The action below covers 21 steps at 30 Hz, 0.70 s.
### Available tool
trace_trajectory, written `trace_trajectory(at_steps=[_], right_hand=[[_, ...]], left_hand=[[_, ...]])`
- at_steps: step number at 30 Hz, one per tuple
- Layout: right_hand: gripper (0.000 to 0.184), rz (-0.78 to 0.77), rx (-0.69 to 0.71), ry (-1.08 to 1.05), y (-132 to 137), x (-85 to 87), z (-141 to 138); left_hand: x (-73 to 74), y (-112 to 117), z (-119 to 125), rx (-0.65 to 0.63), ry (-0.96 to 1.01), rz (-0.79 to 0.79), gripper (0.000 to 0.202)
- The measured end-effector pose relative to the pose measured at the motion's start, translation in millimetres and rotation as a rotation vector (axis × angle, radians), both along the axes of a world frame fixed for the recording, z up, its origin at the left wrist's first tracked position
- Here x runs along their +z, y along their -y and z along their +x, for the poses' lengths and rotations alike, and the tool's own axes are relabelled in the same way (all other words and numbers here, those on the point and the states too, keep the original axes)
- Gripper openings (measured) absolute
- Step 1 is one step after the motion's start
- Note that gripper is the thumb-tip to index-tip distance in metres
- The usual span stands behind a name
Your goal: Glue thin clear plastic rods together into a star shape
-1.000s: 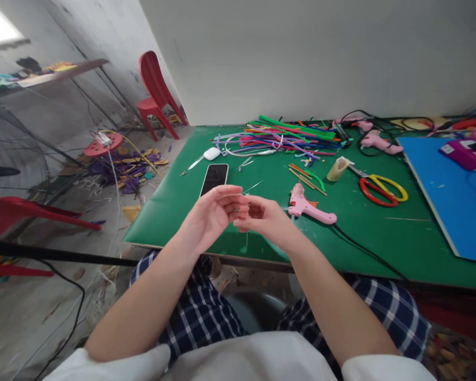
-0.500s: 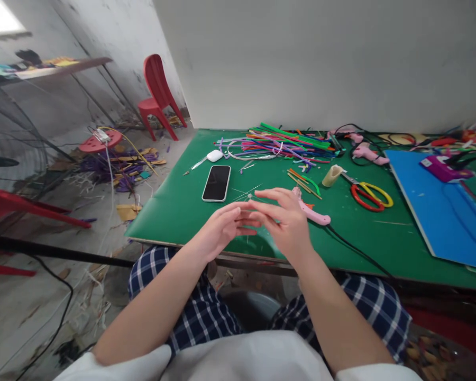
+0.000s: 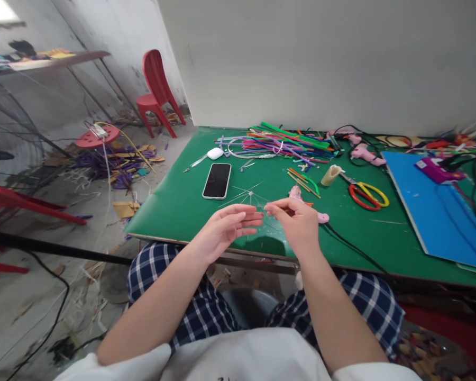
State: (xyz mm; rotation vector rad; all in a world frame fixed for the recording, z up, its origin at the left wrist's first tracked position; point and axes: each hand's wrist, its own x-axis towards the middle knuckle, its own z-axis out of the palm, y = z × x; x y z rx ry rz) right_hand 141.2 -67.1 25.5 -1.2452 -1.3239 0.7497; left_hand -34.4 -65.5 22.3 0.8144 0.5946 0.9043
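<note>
My left hand (image 3: pixel 230 227) hovers over the front part of the green table, its fingers stretched out and slightly apart, holding nothing. To its right, my right hand (image 3: pixel 295 222) has thumb and fingertips pinched together; whatever is between them is too small to make out. Just beyond both hands lies a star-shaped piece of thin clear strands (image 3: pixel 250 193), joined at a small centre. A pink glue gun (image 3: pixel 294 192) rests behind my right hand, which hides its middle.
A phone (image 3: pixel 217 181) and a white earbud case (image 3: pixel 214 153) lie left. Colourful pipe cleaners (image 3: pixel 285 143) are piled at the back. Rightward are a cream-coloured roll (image 3: pixel 330 175), red-and-yellow scissors (image 3: pixel 367 194), a blue board (image 3: pixel 440 211) and a purple device (image 3: pixel 438 170).
My hands have come apart: the right one moved a little right and its fingers closed into a pinch. The left stays about where it was, and more of the clear strands shows.
</note>
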Motion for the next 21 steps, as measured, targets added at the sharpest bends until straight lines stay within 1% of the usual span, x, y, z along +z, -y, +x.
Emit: trace_trajectory(at_steps=[4,7,10,13,16,21], right_hand=[[0.014,-0.112,0.018,-0.119,0,-4.3,1],[0.015,-0.169,0.102,-0.183,1,-7.2,1],[0.021,-0.212,0.191,-0.21,3,-9.8,2],[0.022,-0.254,0.23,-0.194,6,-10.9,2],[0.014,-0.291,0.224,-0.133,8,-11.1,0],[0.011,-0.311,0.257,-0.007,11,-16.9,-2]], left_hand=[[-2.2,1,1,0.048,0.012,-0.054,0.018],[-3.6,0,3,0.095,0.024,-0.076,0.016],[-4.4,-1,5,0.138,0.037,-0.087,0.015],[-5.4,-2,5,0.176,0.053,-0.086,0.014],[-6.8,-3,5,0.2,0.075,-0.074,0.013],[-10.1,-5,5,0.175,0.104,-0.056,0.012]])
